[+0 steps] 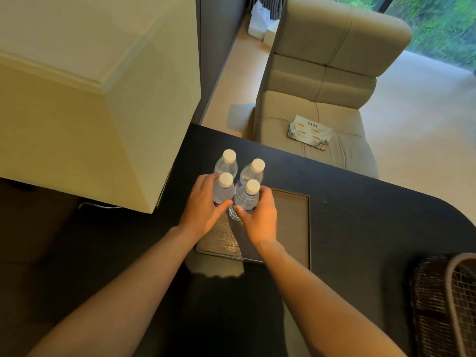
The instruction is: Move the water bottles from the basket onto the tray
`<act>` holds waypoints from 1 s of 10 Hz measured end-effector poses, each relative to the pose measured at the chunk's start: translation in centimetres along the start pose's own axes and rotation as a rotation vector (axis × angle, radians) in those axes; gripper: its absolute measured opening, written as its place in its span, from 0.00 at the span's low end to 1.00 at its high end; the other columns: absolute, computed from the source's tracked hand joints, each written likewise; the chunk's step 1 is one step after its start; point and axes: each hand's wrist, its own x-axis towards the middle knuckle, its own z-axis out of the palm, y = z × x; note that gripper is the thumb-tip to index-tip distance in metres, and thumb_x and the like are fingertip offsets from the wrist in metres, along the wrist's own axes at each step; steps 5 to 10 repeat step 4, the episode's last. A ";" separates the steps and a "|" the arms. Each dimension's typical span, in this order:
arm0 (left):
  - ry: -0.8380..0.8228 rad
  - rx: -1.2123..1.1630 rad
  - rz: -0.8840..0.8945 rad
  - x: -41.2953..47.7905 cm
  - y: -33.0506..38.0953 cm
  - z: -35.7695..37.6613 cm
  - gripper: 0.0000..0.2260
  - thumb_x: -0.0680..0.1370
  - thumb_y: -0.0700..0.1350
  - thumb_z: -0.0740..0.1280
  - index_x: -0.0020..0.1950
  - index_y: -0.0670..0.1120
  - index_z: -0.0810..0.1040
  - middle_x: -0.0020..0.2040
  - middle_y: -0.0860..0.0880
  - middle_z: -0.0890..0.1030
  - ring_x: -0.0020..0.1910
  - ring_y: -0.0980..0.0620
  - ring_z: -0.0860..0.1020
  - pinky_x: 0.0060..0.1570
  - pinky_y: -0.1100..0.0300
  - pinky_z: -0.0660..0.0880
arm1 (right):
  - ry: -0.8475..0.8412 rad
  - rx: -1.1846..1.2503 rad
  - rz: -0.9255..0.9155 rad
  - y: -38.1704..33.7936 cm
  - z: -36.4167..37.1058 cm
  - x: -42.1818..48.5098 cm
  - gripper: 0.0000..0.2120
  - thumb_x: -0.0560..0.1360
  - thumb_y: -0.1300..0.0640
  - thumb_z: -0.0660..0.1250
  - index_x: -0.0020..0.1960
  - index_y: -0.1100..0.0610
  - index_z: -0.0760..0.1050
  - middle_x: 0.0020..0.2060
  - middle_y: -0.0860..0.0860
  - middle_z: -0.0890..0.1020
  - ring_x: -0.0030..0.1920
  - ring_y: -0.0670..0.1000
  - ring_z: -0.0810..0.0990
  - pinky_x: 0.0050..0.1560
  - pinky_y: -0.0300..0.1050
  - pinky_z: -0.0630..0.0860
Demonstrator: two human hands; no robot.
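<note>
Several clear water bottles with white caps stand upright in a tight cluster at the far left corner of a dark rectangular tray [288, 222] on the black table. My left hand [203, 207] is wrapped around the near left bottle [223, 191]. My right hand [260, 217] grips the near right bottle [247, 197]. Two more bottles [253, 171] stand just behind them, untouched. The woven basket [443, 300] sits at the lower right edge of the view; its inside is mostly out of sight.
A large cream lampshade [77, 99] overhangs the table's left side, close to the bottles. A beige armchair [322, 86] with a printed card [309, 132] on its seat stands beyond the table's far edge. The table's right end is rounded.
</note>
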 end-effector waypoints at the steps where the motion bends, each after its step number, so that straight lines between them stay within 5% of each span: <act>1: 0.003 0.006 0.005 -0.2 0.3 -0.1 0.33 0.70 0.45 0.80 0.72 0.45 0.70 0.67 0.44 0.75 0.65 0.47 0.75 0.62 0.53 0.75 | -0.006 0.008 0.010 0.1 -0.1 -0.1 0.31 0.72 0.56 0.81 0.69 0.51 0.69 0.65 0.50 0.78 0.67 0.50 0.78 0.68 0.53 0.77; 3: 0.019 0.011 -0.022 -1.5 1.1 -0.5 0.36 0.71 0.46 0.80 0.75 0.47 0.67 0.69 0.44 0.73 0.67 0.49 0.74 0.61 0.57 0.73 | -0.036 -0.013 0.016 0.8 -0.8 -1.1 0.37 0.71 0.53 0.81 0.73 0.54 0.67 0.69 0.52 0.75 0.69 0.49 0.75 0.69 0.46 0.73; 10: 0.046 0.042 -0.116 -3.4 0.6 -0.6 0.38 0.72 0.47 0.78 0.77 0.47 0.63 0.72 0.44 0.71 0.70 0.48 0.72 0.60 0.58 0.71 | -0.072 -0.019 0.059 2.2 -1.4 -2.8 0.39 0.73 0.52 0.79 0.77 0.54 0.64 0.73 0.52 0.72 0.72 0.51 0.72 0.69 0.45 0.70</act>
